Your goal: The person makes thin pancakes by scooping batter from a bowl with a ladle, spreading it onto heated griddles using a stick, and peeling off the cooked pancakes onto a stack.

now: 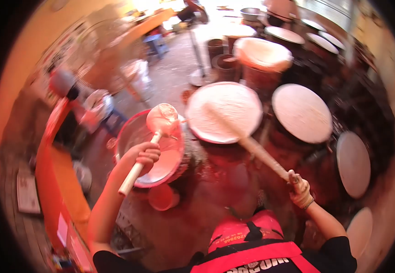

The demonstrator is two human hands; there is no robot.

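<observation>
My left hand [146,155] is closed around the wooden handle of a ladle [162,118]. The ladle's bowl, coated with pale batter, is held over a large red bucket [182,160] containing more of the batter. My right hand [300,190], in a light glove, grips the end of a long wooden stick [263,154]. The stick slants forward and left, and its blurred far end is over a round griddle [224,111] covered with a white layer. I cannot tell whether the stick touches that layer.
More round, pale-topped griddles [302,113] [353,164] curve along my right. A cloth-lined tub [263,54] and dark buckets [225,66] stand beyond the near griddle. An orange ledge [67,182] runs along my left. Another person [281,9] is at the far end.
</observation>
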